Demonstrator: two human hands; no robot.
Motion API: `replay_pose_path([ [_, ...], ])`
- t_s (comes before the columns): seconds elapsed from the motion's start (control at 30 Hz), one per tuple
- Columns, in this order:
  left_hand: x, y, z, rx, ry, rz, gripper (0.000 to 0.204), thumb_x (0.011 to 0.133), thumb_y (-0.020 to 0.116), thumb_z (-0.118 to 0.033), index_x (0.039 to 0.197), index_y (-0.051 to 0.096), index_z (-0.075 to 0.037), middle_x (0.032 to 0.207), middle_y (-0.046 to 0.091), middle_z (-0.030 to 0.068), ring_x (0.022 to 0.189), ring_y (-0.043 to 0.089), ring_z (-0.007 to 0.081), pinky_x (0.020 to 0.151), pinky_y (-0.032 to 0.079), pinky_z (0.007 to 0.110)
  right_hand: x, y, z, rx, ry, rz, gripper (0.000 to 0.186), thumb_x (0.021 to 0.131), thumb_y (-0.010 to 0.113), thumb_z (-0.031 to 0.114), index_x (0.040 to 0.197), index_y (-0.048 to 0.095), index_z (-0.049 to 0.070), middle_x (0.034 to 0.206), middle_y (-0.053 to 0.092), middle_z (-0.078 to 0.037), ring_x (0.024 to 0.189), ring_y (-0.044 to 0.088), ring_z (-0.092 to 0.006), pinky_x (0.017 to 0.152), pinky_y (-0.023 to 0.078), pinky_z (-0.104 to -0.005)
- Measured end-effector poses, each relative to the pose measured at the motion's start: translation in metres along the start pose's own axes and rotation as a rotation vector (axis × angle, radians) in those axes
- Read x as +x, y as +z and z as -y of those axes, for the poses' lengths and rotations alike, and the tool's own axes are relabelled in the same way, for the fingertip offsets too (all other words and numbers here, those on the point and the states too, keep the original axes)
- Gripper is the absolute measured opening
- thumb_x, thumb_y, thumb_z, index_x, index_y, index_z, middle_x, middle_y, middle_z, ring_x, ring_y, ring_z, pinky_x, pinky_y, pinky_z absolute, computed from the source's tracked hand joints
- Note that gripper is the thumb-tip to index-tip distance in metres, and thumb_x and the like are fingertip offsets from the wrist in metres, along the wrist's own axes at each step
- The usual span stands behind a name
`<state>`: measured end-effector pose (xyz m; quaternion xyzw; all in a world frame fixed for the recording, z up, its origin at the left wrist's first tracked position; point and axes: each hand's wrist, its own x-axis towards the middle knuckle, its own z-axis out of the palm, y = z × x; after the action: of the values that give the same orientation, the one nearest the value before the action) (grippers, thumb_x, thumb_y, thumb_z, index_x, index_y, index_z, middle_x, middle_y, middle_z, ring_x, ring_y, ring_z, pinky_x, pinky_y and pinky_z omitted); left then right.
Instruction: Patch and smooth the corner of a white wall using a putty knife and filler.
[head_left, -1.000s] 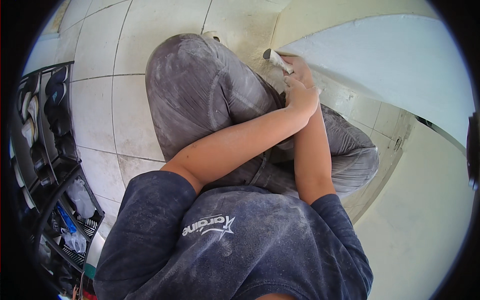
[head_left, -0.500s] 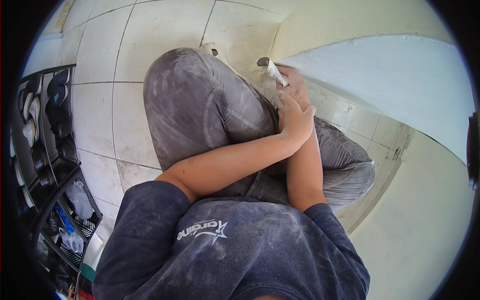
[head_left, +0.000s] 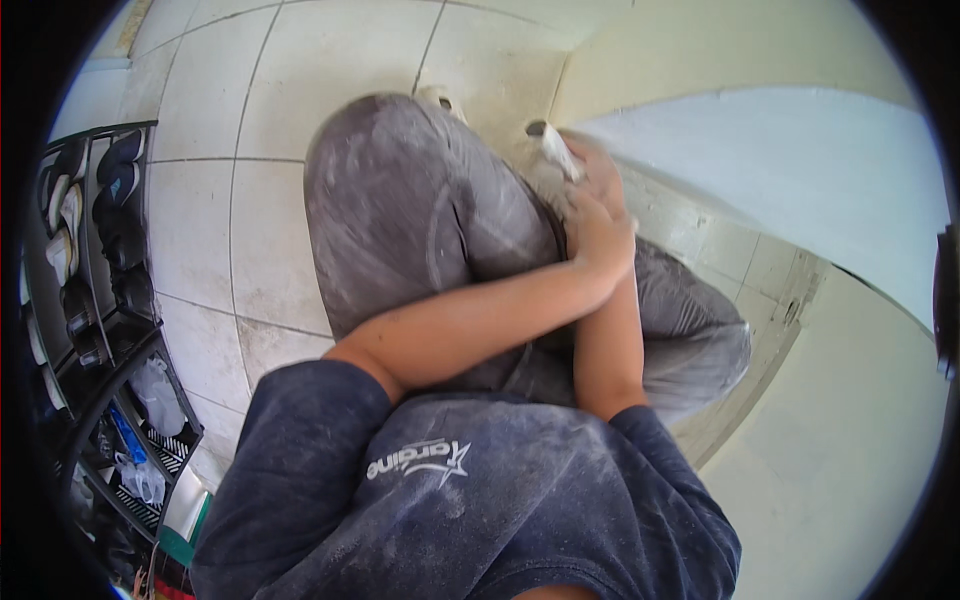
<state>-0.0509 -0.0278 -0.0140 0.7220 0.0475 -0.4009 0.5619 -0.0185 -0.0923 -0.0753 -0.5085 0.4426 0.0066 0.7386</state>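
My right hand (head_left: 600,172) is low beside the wall's base, in front of my bent knees. Its fingers are closed on a dusty white curled sheet (head_left: 561,152) with a dark grey end; what the sheet is, I cannot make out for sure. From the left, my left forearm crosses over my right one. My left hand (head_left: 602,235) is wrapped round my right wrist, its fingers bent and partly blurred. Pale dust coats my dark grey trousers (head_left: 390,220) and navy shirt.
A pale wall (head_left: 800,440) runs along my right, with a white slanted panel (head_left: 800,180) above the hands. White floor tiles (head_left: 190,220) spread ahead and to the left. At far left stands a black rack (head_left: 135,330) with shoes and plastic bags.
The view has shifted slightly. The curled sheet and my right hand have moved a little nearer. My left hand stays on the right wrist, its fingers more blurred.
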Motion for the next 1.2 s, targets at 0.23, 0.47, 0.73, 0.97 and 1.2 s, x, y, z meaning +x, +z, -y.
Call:
replay_pose_path([
  [0.23,-0.005,0.002,-0.001,0.130,0.030,0.012,0.087,0.078,0.065,-0.024,0.131,0.011,0.018,0.131,0.027,0.0368,0.124,0.030,0.0452,0.104,0.027,0.043,-0.027,0.006,0.027,-0.802,-0.314,0.138,0.028,0.088,0.048,0.014,0.101,0.059,-0.008,0.090,0.064,-0.013,0.071,0.063,-0.0207,0.062,0.050,-0.0316],
  [0.47,-0.012,0.000,0.003,0.131,0.091,0.037,0.093,0.076,0.066,-0.027,0.132,0.008,0.019,0.134,0.025,0.0373,0.128,0.027,0.0449,0.106,0.025,0.041,0.001,0.006,0.013,0.453,0.101,0.036,0.026,0.087,0.048,0.013,0.100,0.060,-0.006,0.087,0.063,-0.011,0.065,0.059,-0.0207,0.058,0.047,-0.0296],
  [0.73,-0.009,0.007,0.010,0.169,0.072,-0.015,0.095,0.072,0.069,-0.023,0.131,0.009,0.019,0.131,0.027,0.0376,0.127,0.026,0.0440,0.106,0.024,0.042,-0.014,0.007,0.007,0.309,-0.078,-0.027,0.023,0.087,0.049,0.011,0.096,0.060,-0.007,0.086,0.063,-0.013,0.074,0.062,-0.0211,0.062,0.049,-0.0315],
  [0.97,0.001,0.005,0.008,0.115,0.012,-0.019,0.092,0.072,0.069,-0.021,0.132,0.011,0.018,0.131,0.030,0.0344,0.125,0.031,0.0424,0.104,0.028,0.039,0.038,-0.017,-0.029,0.019,0.003,-0.150,0.025,0.088,0.046,0.013,0.100,0.062,-0.001,0.083,0.063,-0.008,0.062,0.057,-0.0173,0.058,0.046,-0.0262],
  [1.2,-0.003,0.003,0.007,0.249,-0.007,0.063,0.092,0.072,0.069,-0.021,0.131,0.011,0.019,0.134,0.029,0.0335,0.126,0.032,0.0402,0.103,0.030,0.039,0.040,-0.017,-0.024,0.450,0.102,0.008,0.028,0.080,0.057,0.018,0.097,0.064,-0.004,0.086,0.064,-0.013,0.074,0.062,-0.0248,0.066,0.047,-0.0345],
])
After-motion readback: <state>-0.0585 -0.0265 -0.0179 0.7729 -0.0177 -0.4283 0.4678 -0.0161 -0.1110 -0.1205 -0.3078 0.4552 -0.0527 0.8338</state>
